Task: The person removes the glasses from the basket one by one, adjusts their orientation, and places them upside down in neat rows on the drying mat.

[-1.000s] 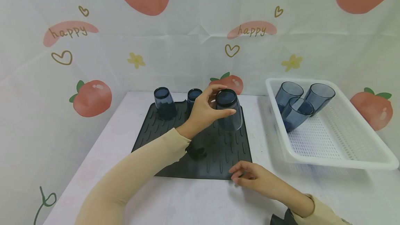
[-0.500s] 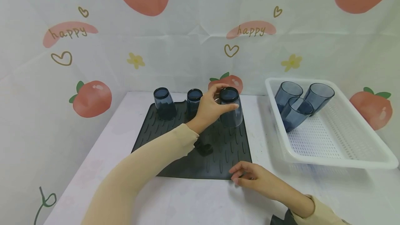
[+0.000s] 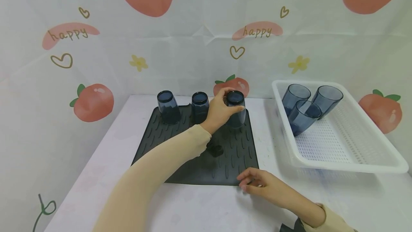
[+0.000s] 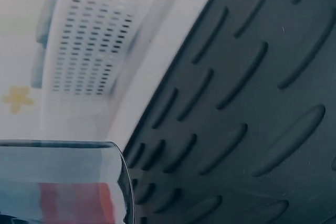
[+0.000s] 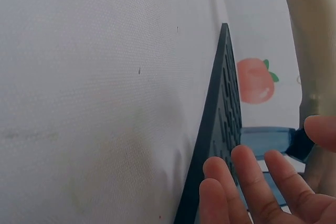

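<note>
My left hand (image 3: pixel 219 113) grips an upside-down blue drinking glass (image 3: pixel 237 118) near its base, thumb in front and fingers behind. The glass's mouth is low over the back right corner of a black ridged drying mat (image 3: pixel 236 158). In the left wrist view the clear side of this glass (image 4: pixel 58 177) fills the lower left. To its left, two more blue glasses stand upside down on the mat, one at the back left (image 3: pixel 168 110) and one in the middle (image 3: pixel 199 106). My right hand (image 3: pixel 262 183) lies loosely curled at the mat's front right corner, holding nothing.
A white perforated basket (image 3: pixel 351 168) stands on the right of the white table (image 3: pixel 193 207). Three blue glasses (image 3: pixel 302 121) lean mouth up in its left end. Behind the table hangs a printed cloth (image 3: pixel 186 46).
My left hand has carried the upside-down glass slightly back and right, then lowered it toward the mat's back right corner. My right hand stays where it was.
</note>
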